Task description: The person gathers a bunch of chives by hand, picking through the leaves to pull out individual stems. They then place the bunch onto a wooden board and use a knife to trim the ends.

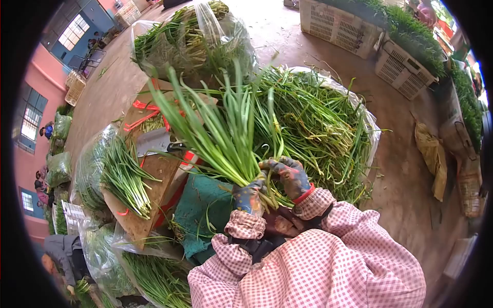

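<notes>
My left hand point(249, 196), in a patterned glove, is closed around the lower ends of a fanned bunch of garlic chives point(221, 136). The leaves spread up and away from me. Right beside it, my gloved right hand point(291, 177) has its fingers closed on a few chive stalks point(277, 134) near their base. A large heap of loose chives point(313, 128) lies on a plastic sheet just beyond my right hand. On the wooden board point(146, 177) to the left rest a cleaver point(154, 142) and a sorted bunch of chives point(126, 177) with white ends.
A big clear bag of chives point(192, 46) stands ahead. Red ties point(141, 115) lie on the board, and green cloth point(203, 210) hangs beside it. White crates point(339, 28) full of greens line the right side. Another person point(64, 256) is at the lower left.
</notes>
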### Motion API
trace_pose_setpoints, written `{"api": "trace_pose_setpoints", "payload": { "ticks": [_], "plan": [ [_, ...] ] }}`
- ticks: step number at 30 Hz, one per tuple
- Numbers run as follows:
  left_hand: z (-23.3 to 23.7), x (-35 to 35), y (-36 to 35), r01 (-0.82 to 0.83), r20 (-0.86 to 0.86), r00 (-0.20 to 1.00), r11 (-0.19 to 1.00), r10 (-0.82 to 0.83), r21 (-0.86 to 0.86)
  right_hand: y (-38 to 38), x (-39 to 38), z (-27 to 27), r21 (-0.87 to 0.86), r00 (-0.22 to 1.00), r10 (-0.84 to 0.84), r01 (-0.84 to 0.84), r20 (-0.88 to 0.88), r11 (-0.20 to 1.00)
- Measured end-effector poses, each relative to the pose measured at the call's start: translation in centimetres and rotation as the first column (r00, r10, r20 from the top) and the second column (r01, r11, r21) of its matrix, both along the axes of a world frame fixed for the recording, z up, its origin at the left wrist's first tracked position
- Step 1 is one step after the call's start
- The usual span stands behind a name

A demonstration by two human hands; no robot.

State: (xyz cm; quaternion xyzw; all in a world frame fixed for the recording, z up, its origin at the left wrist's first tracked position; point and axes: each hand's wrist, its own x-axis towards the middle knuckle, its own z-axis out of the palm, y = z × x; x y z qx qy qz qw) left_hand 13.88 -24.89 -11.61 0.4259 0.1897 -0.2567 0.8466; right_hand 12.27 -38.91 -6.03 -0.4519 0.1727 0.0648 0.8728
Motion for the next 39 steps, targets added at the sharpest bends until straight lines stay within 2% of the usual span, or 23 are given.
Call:
{"api": "trace_pose_setpoints", "payload": {
  "ticks": [3,6,11,13,14,15,16,18,20,22,24,25,26,28,29,30,31,32,33,35,36,37,39],
  "plan": [
    [2.5,0.3,-0.5,-0.069,-0.045,0.996,0.996,0.071,0.05,-0.6,-1.3,0.6,0.243,0.985,-0.174,0.166,0.011,0.956],
    [5.4,0.4,-0.8,-0.198,-0.097,0.973,0.972,0.21,0.123,-2.7,-3.4,-2.0,0.399,0.995,-0.016,-0.026,0.101,0.917],
    [5.3,0.7,0.3,-0.323,-0.048,0.943,0.94,0.33,0.107,-8.4,-8.2,-2.6,0.281,0.973,0.232,-0.225,0.011,0.933],
    [5.0,1.2,1.0,-0.385,-0.096,0.917,0.922,0.387,0.04,-12.6,-10.5,-1.4,0.0,0.914,0.387,-0.39,-0.121,0.921],
    [6.2,0.8,0.5,-0.346,-0.041,0.934,0.925,0.356,0.157,-14.2,-11.2,-1.4,-0.511,0.86,0.443,-0.507,-0.253,0.694],
    [6.9,0.7,0.2,-0.305,0.01,0.949,0.913,0.314,0.273,-14.7,-11.4,-0.6,-0.832,0.823,0.409,-0.509,-0.395,0.222],
    [6.0,0.6,0.5,-0.3,0.009,0.951,0.914,0.309,0.273,-14.7,-11.3,-0.2,-0.831,0.825,0.405,-0.508,-0.395,0.224],
    [1.7,0.6,1.7,-0.169,0.027,0.983,0.956,0.18,-0.238,-13.7,-9.7,1.2,-0.83,0.97,0.225,-0.2,-0.093,0.521],
    [-1.1,0.3,2.4,0.018,0.099,0.993,0.736,0.067,-0.676,-10.2,-8.2,2.3,-0.773,0.995,0.079,-0.01,0.053,0.634],
    [1.3,-0.2,1.7,-0.002,0.092,0.995,0.897,0.047,-0.441,-4.5,-5.4,3.6,-0.668,0.916,0.28,-0.017,0.288,0.744],
    [0.9,-0.2,1.1,-0.132,0.127,0.985,0.987,0.119,0.097,-0.9,-3.5,4.0,-0.895,0.868,0.459,-0.039,0.19,0.444],
    [2.8,-0.7,-0.1,-0.227,0.175,0.967,0.94,0.186,0.253,0.2,-3.0,0.9,-0.897,0.805,0.464,0.177,0.369,0.405],
    [2.7,-0.8,0.2,-0.211,0.171,0.97,0.945,0.172,0.249,0.3,-2.9,0.1,-0.882,0.787,0.459,0.221,0.413,0.415],
    [2.6,-0.7,1.7,0.034,0.007,0.999,0.932,-0.034,-0.361,0.4,-3.2,-0.4,-0.87,0.773,0.448,0.264,0.449,0.416],
    [2.2,-0.9,1.3,0.039,-0.002,0.999,0.93,-0.043,-0.366,0.7,-3.8,-0.6,-0.719,0.872,0.306,0.072,0.382,0.692],
    [1.9,-1.1,0.9,-0.055,-0.03,0.998,0.995,0.053,-0.086,0.9,-4.4,-0.8,-0.441,0.948,0.196,-0.067,0.253,0.895],
    [1.8,-1.2,0.6,-0.142,-0.024,0.988,0.969,0.15,0.202,0.8,-4.9,-1.0,-0.444,0.95,0.193,-0.067,0.246,0.894],
    [0.5,-0.1,2.5,0.02,0.088,0.996,0.982,-0.003,-0.187,0.3,-5.5,-1.4,-0.37,0.982,0.128,-0.068,0.139,0.926],
    [-0.7,1.0,4.4,0.219,0.249,0.963,0.826,-0.099,-0.519,-0.3,-6.3,-2.0,-0.292,0.997,0.069,-0.058,0.027,0.955],
    [2.7,0.7,2.9,-0.107,0.499,0.828,0.945,0.257,-0.309,-3.4,-8.3,-8.3,-0.668,0.944,0.275,-0.085,0.184,0.739],
    [5.2,0.6,1.9,-0.316,0.356,0.895,0.946,0.27,0.076,-4.9,-8.9,-7.1,-0.875,0.933,0.355,-0.126,0.056,0.468],
    [6.7,0.3,1.3,-0.329,0.348,0.893,0.941,0.285,0.073,-5.9,-9.4,-5.3,-0.977,0.918,0.387,-0.157,-0.09,0.145],
    [8.2,-0.1,0.7,-0.295,0.264,0.902,0.935,0.341,-0.197,-6.7,-8.2,-3.6,-0.989,0.926,0.348,-0.126,-0.147,-0.082]
  ]
}}
